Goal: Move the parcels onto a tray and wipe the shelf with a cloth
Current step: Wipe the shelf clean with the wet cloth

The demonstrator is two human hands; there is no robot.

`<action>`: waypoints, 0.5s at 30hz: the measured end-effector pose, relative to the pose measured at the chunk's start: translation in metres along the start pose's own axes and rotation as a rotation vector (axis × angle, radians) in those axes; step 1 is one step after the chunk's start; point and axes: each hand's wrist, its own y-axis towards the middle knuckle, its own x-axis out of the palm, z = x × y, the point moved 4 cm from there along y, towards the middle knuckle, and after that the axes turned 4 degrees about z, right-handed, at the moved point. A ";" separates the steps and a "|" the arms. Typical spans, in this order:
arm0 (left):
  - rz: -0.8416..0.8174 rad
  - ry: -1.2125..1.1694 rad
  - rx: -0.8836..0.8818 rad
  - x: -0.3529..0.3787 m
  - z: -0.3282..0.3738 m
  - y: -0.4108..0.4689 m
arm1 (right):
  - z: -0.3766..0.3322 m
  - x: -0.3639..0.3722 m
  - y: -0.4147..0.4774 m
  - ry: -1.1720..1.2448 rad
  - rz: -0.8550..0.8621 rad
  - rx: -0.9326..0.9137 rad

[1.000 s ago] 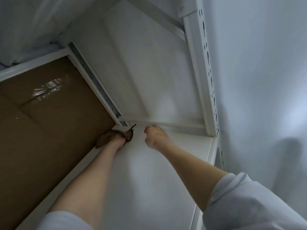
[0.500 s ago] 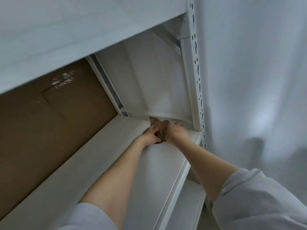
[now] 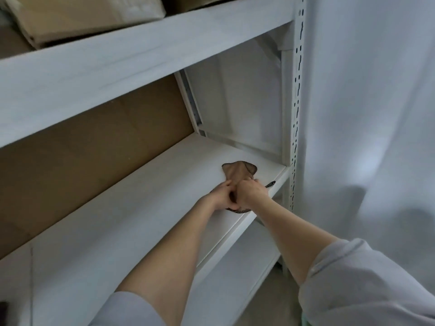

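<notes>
A brown cloth (image 3: 239, 172) with a dark edge lies bunched on the white shelf board (image 3: 131, 222), near its right front corner. My left hand (image 3: 220, 196) and my right hand (image 3: 250, 192) sit side by side on the cloth's near part, fingers curled into it, both gripping it. The cloth's far end fans out beyond my knuckles. A dark strip of the cloth's edge sticks out to the right of my right hand. No parcels lie on this shelf board.
Brown cardboard (image 3: 89, 147) backs the shelf on the left. The board above (image 3: 141, 55) carries tan parcels (image 3: 82, 15). A white perforated upright (image 3: 297, 90) stands at the right corner, with a pale curtain (image 3: 376, 114) beyond it. A lower shelf (image 3: 235, 278) shows underneath.
My left hand slid the cloth from the back left corner rightward and toward the front edge. My right hand joined it on the cloth. The view pulled back, showing the upper shelf.
</notes>
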 end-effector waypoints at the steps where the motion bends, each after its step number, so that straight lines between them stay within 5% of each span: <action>1: 0.008 -0.008 0.000 0.000 -0.002 -0.008 | -0.004 0.002 -0.005 -0.005 -0.015 -0.015; 15: 0.063 -0.037 -0.171 0.004 -0.040 -0.125 | -0.056 0.046 -0.072 0.064 -0.198 -0.156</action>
